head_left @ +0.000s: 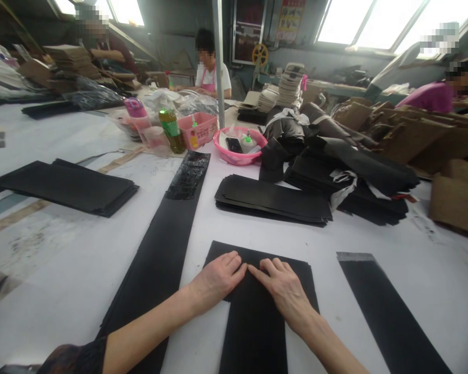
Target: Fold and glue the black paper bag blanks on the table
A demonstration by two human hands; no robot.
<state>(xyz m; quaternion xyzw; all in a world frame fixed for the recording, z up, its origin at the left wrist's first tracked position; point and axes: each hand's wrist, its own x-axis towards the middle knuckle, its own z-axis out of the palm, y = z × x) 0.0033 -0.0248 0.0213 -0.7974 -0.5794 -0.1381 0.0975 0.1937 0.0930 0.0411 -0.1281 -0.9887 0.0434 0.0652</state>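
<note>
A black paper sheet [257, 311] lies flat on the white table [62, 249] right in front of me. My left hand [216, 278] and my right hand [283, 288] both press down on its upper part, fingertips nearly touching in the middle. The fingers of both lie stretched out flat, holding nothing. A long black strip [167, 244] with a glossy far end runs along the left of the sheet. Another black strip [390, 311] lies to the right.
Stacks of black sheets sit at the left [70, 184] and ahead [273, 200]. A pink bowl [239, 145], pink basket [198, 130] and green bottle [171, 130] stand farther back. Heaped black pieces [351, 171] and brown cardboard [456, 202] lie right. Other people work at the far side.
</note>
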